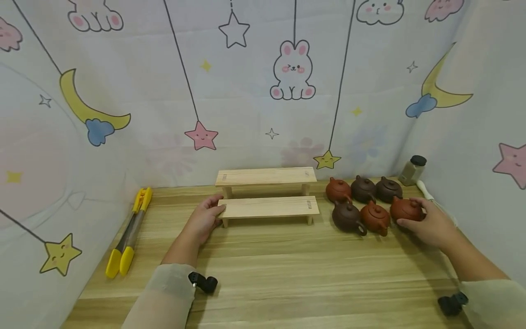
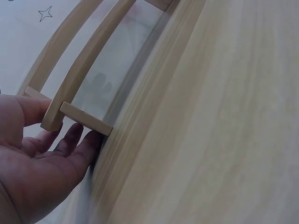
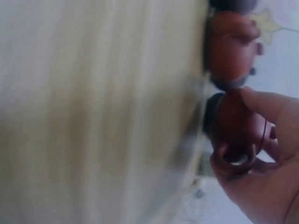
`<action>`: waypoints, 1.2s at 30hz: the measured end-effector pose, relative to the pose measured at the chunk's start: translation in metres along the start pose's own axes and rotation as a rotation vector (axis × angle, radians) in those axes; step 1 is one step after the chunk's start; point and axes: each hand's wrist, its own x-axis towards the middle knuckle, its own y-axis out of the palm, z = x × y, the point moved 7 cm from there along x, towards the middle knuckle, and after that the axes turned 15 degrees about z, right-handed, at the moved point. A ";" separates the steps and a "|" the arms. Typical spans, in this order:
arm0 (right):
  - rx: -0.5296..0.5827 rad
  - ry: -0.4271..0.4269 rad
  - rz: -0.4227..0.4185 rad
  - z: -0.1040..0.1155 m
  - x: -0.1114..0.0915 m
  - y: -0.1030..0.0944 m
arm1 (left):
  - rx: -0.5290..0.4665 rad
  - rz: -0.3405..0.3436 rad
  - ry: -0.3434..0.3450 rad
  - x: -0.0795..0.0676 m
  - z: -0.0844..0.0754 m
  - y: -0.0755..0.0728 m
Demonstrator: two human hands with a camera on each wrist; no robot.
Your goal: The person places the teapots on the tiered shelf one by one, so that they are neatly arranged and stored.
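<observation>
My left hand (image 1: pixel 205 216) is at the left end of the front wooden stand (image 1: pixel 269 207), a low plank on two short legs. In the left wrist view its thumb lies against the plank's end and the fingers bend underneath, near the leg (image 2: pixel 86 119). A similar wooden stand (image 1: pixel 267 176) stands right behind. At the right, my right hand (image 1: pixel 431 226) grips a small red-brown teapot (image 1: pixel 404 209) between thumb and fingers. The right wrist view shows this teapot's looped handle (image 3: pixel 236 161) beside the fingers. Left of it sits another red-brown teapot (image 1: pixel 375 217).
A dark brown teapot (image 1: pixel 346 217) completes the front row. Behind are a red-brown teapot (image 1: pixel 338 189) and two dark ones (image 1: pixel 363 189). A black-capped jar (image 1: pixel 412 171) and a white-handled item (image 1: pixel 424 189) lie back right. Yellow-tipped tongs (image 1: pixel 131 233) lie left. Printed cloth (image 1: pixel 255 100) hangs behind.
</observation>
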 end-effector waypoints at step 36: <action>0.236 -0.452 0.093 0.303 0.043 0.069 | -0.014 -0.023 -0.012 -0.002 -0.001 0.002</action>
